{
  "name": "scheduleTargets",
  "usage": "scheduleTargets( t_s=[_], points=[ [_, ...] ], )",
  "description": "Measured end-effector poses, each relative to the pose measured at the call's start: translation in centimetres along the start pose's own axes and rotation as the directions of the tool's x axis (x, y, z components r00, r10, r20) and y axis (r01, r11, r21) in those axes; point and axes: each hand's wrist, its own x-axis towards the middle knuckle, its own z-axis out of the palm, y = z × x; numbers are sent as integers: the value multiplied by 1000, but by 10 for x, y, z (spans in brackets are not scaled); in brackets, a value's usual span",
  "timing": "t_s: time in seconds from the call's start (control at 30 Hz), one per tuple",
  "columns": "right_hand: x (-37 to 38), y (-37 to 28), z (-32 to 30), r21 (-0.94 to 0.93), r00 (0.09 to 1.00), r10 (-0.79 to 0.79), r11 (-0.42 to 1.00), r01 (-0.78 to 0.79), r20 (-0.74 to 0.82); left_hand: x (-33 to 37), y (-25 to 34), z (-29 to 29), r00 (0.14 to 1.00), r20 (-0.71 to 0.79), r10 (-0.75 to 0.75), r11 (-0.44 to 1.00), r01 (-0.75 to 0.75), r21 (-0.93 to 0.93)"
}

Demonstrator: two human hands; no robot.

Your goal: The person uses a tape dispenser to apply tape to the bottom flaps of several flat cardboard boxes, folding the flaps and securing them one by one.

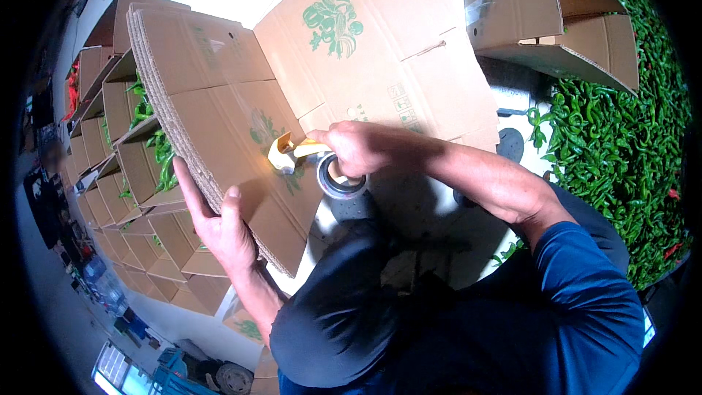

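My left hand (225, 238) grips the near left edge of several flattened cardboard boxes (234, 117) stacked in layers, with that edge between thumb and fingers. Closed around a yellow-handled tape dispenser (282, 153), my right hand (355, 148) holds it against or just over the cardboard; whether it touches I cannot tell. A tape roll (341, 189) hangs under that hand. From the stack's fold, a wide cardboard panel (387, 36) printed with green vegetables spreads to the right. My fingertips behind the stack are partly hidden.
Open cardboard boxes (153, 249), some with green peppers, stand in rows at the left. At the far right lies a big heap of green peppers (607, 139), with an opened box (552, 14) beside it. My knees (329, 322) are close below the cardboard.
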Motion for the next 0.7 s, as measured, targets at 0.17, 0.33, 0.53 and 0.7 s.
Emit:
scheduleTargets(
  t_s=[0.17,0.33,0.53,0.7],
  points=[
    [21,-87,-101,-487,971,98,873,20,216,-5,-1,5,1000,11,27,999,-27,-23],
    [78,-96,-75,-401,806,-531,700,591,262,-10,-9,-5,999,-27,30,997,-28,70],
    [15,33,-5,479,738,-657,604,637,-151,-2,-8,3,994,86,73,991,-82,103],
    [-49,-38,-111,76,967,-201,979,191,155,-2,-8,-7,999,-25,-36,998,35,-56]
  ],
)
